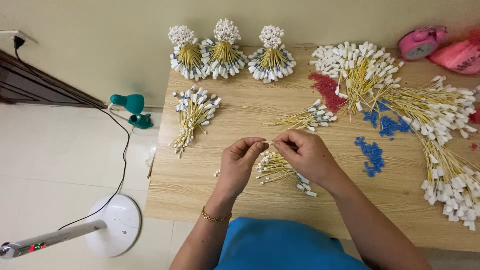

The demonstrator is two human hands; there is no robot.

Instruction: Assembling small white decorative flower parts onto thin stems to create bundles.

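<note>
My left hand (240, 161) and my right hand (306, 154) meet above the wooden table (200, 175), fingertips pinched together on one thin yellow tie with a white tag (270, 143). Just below my hands lies a small pile of finished yellow ties with white and blue ends (280, 170). Another small pile (309, 118) lies beyond my right hand. A loose bundle of the same ties (192, 116) lies to the far left.
Three tied, fanned bundles (227, 50) stand at the table's back edge. A large heap of loose ties (425, 115) fills the right side, with red beads (326, 90) and blue beads (372, 155) scattered beside it. A pink alarm clock (419, 42) sits back right. A fan base (111, 225) stands on the floor at left.
</note>
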